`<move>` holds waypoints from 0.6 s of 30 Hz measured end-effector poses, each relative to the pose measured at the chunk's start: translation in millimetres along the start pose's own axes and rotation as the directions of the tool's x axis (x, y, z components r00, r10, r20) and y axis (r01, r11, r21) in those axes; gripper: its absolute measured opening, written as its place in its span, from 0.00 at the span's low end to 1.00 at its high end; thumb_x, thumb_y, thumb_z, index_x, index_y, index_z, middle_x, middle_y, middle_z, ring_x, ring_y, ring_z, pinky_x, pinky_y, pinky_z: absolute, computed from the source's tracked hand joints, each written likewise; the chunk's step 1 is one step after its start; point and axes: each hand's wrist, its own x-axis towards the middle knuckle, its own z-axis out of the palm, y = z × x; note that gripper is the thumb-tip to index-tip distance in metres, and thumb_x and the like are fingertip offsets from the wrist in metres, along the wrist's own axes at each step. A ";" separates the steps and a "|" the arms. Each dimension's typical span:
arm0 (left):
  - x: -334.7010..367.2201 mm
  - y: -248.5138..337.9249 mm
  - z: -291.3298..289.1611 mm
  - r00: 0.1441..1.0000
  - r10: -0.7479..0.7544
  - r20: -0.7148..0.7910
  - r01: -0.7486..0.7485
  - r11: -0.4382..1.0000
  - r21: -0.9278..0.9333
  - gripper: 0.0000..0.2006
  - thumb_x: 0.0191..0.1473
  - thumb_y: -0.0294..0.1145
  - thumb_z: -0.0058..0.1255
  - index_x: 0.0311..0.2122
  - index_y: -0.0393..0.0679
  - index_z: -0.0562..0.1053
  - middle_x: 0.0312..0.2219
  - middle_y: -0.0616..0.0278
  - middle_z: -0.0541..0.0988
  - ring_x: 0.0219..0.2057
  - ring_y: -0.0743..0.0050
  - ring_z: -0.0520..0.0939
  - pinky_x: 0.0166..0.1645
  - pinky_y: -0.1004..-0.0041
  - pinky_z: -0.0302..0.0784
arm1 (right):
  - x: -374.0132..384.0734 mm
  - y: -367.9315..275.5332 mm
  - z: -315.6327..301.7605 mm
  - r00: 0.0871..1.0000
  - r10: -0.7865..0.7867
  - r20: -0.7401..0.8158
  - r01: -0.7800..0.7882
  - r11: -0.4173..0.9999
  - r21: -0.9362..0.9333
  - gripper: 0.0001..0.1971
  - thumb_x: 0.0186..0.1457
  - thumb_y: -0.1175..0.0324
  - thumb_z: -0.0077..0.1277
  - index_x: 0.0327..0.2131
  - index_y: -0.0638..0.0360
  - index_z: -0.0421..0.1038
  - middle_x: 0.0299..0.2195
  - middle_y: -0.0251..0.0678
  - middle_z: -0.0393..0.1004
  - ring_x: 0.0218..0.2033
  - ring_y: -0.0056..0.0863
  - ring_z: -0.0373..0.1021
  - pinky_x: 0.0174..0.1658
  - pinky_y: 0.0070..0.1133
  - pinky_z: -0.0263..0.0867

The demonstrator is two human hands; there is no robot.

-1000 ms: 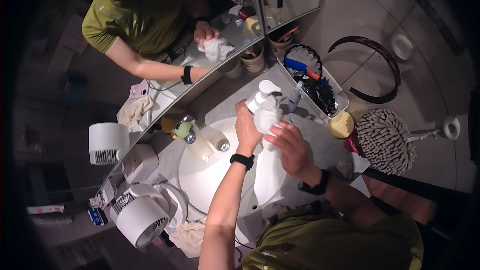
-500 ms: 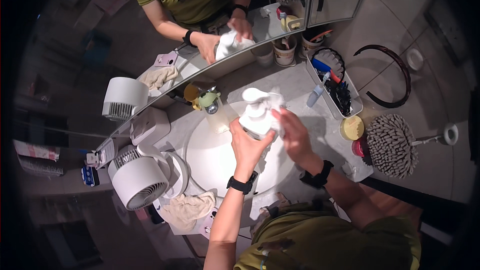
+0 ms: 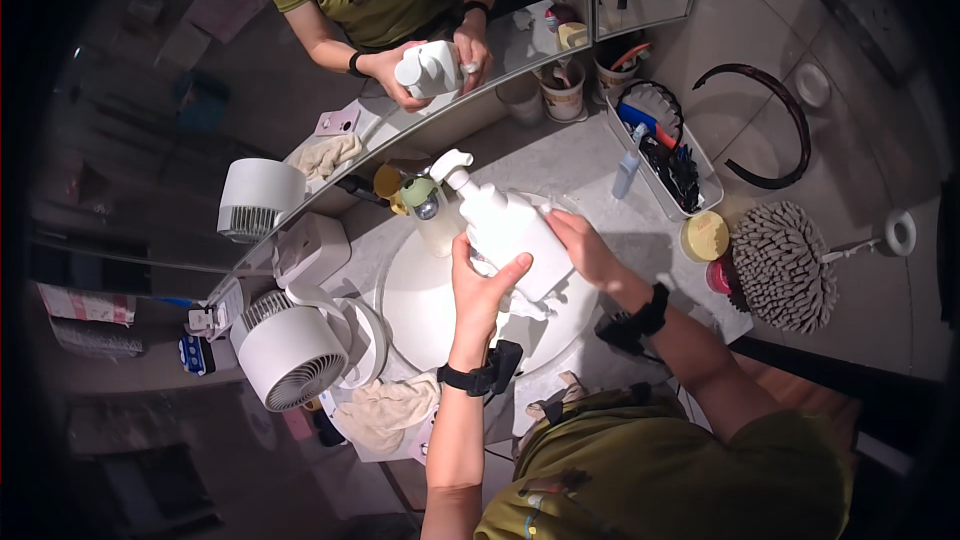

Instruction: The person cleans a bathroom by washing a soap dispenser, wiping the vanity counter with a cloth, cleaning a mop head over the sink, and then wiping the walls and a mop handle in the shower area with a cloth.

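A white pump bottle is held tilted above the white washbasin, its pump head pointing to the upper left. My left hand is closed around the bottle's left side, thumb across its lower front. My right hand presses against the right side, fingers bent. Crumpled white tissue shows below the bottle, and a white bit pokes out by my right fingertips; the bottle hides part of it. Beside the basin's far rim stands a clear bottle with a green top.
A white fan and a beige cloth lie left of the basin. On the right are a white tray of small items, a yellow-lidded jar and a grey shaggy mitt. Cups stand along the mirror.
The bottle has turned from nearly end-on to showing its broad side and pump. My right hand has slowed from a blurred motion and now rests at its side. The view has shifted slightly.
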 end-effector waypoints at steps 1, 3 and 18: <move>0.4 -0.7 -1.2 1.000 -0.001 -0.003 0.002 1.000 0.006 0.33 0.39 0.31 0.68 0.48 0.34 0.61 0.41 0.55 0.72 0.42 0.69 0.74 0.49 0.72 0.70 | -6.9 -1.2 5.8 1.000 0.000 0.002 0.000 1.000 0.006 0.19 0.63 0.64 0.32 0.50 0.64 0.68 0.36 0.39 0.75 0.33 0.21 0.68 0.41 0.20 0.63; 1.7 -4.7 -5.9 0.998 -0.010 -0.062 0.007 0.999 -0.034 0.32 0.41 0.32 0.67 0.48 0.34 0.61 0.42 0.54 0.72 0.43 0.70 0.74 0.49 0.74 0.69 | -32.6 -15.3 26.9 0.953 -0.024 -0.301 0.002 0.997 -0.073 0.18 0.59 0.68 0.37 0.49 0.63 0.69 0.38 0.44 0.73 0.39 0.28 0.69 0.45 0.22 0.63; -13.9 -20.2 11.6 0.994 -0.036 -0.105 0.008 0.967 -0.256 0.33 0.49 0.34 0.57 0.58 0.38 0.58 0.50 0.58 0.69 0.52 0.70 0.70 0.56 0.70 0.64 | -40.6 -61.4 39.5 0.820 -0.479 -0.313 0.351 0.853 -0.386 0.24 0.55 0.79 0.40 0.57 0.57 0.61 0.54 0.47 0.62 0.58 0.43 0.58 0.59 0.27 0.53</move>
